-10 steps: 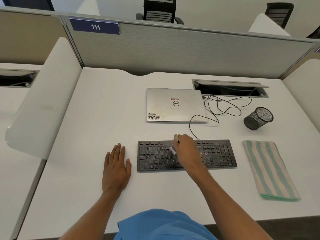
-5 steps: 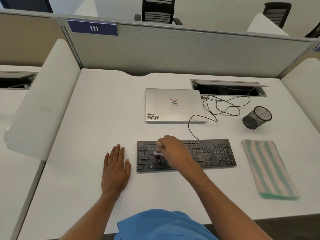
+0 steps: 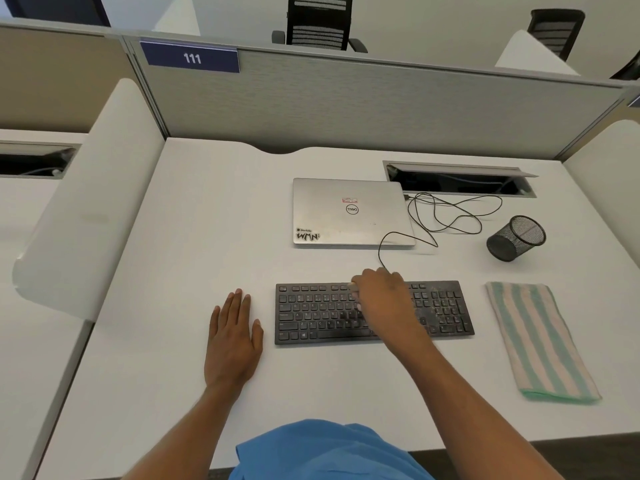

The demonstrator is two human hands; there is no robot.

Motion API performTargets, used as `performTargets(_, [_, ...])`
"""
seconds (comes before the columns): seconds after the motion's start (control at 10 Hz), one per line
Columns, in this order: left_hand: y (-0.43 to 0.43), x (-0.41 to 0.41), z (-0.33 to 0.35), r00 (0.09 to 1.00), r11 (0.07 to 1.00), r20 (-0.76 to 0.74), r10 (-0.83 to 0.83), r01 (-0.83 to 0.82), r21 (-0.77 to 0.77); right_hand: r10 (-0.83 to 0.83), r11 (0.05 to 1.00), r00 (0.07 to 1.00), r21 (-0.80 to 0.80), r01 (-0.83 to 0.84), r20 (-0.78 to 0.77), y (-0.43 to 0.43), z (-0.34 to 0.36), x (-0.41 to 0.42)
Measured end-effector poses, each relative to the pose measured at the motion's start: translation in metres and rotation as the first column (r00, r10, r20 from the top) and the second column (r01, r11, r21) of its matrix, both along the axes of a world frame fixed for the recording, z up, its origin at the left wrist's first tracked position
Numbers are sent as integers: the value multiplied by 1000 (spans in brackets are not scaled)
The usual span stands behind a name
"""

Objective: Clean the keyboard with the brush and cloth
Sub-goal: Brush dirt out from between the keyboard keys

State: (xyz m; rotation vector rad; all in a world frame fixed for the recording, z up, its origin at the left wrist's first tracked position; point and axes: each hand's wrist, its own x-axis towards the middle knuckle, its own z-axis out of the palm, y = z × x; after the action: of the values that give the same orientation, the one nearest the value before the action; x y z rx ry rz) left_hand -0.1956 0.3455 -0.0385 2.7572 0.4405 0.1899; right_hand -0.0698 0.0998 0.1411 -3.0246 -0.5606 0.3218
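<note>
left hand (image 3: 232,337) lies flat on the desk (image 3: 173,237); right hand (image 3: 384,299) grips the brush (image 3: 353,285) over the keyboard (image 3: 311,317).

A white desk (image 3: 173,271) holds a black keyboard (image 3: 318,313), a closed silver laptop (image 3: 346,216) and a black cable (image 3: 379,252). A folded green-striped cloth (image 3: 540,341) and a tipped black mesh cup (image 3: 516,239) lie rightward.

We read "111" in white on the blue sign (image 3: 192,58) on the grey partition (image 3: 346,109). The silver laptop (image 3: 346,225) bears the round Dell logo (image 3: 352,209), upside down to us, and a sticker (image 3: 307,234) lettered "WMN". Its red-edged label (image 3: 349,200) is too small to read. The keyboard (image 3: 311,317) shows faint key letters.
</note>
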Motion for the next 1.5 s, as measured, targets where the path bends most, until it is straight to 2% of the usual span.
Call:
performTargets(0.2, [0, 0, 0, 1000, 1000, 7, -8, 8, 10, 176, 976, 979, 149, -160, -102, 45, -1, -13])
performTargets(0.3, [0, 1, 0, 1000, 1000, 8, -9, 9, 10, 152, 969, 980, 215, -121, -132, 42, -1, -12])
performTargets(0.5, [1, 0, -1, 1000, 1000, -5, -7, 7, 11, -5, 990, 984, 139, 30, -176, -11, 4, 5])
performTargets(0.6, [0, -1, -1, 1000, 1000, -3, -2, 2, 6, -98, 994, 991, 45, 102, -88, -24, 6, 11])
performTargets(0.7, [0, -1, 0, 1000, 1000, 3, 0, 0, 7, -13, 999, 999, -36, 14, 29, -10, 5, 5])
performTargets(0.8, [-1, -1, 1, 1000, 1000, 2, -4, 4, 3, 126, 990, 992, 59, -126, 1, 27, -2, -12])
performTargets(0.9, [-1, -1, 0, 1000, 1000, -1, -5, 5, 4, 202, 972, 977, 135, -190, -76, 50, -7, -24])
performTargets(1.0, [-1, -1, 2, 1000, 1000, -3, -6, 7, 8, 205, 971, 976, 144, -193, -72, 49, -12, -28])
performTargets(1.2, [0, -1, 1, 1000, 1000, 2, -5, 5, 9, 14, 998, 996, 63, -8, -92, -4, -2, -12])
performTargets(1.3, [0, -1, 0, 1000, 1000, -1, -7, 7, 11, -83, 993, 992, 76, 91, -100, -19, -3, -5])
performTargets(1.4, [0, 0, 0, 1000, 1000, 5, -3, 3, 9, -80, 994, 997, 73, 80, -2, -12, -11, -7])
performTargets(1.5, [0, 0, 0, 1000, 1000, 7, -2, 2, 4, -96, 973, 995, 214, 87, 33, 6, -13, -12])
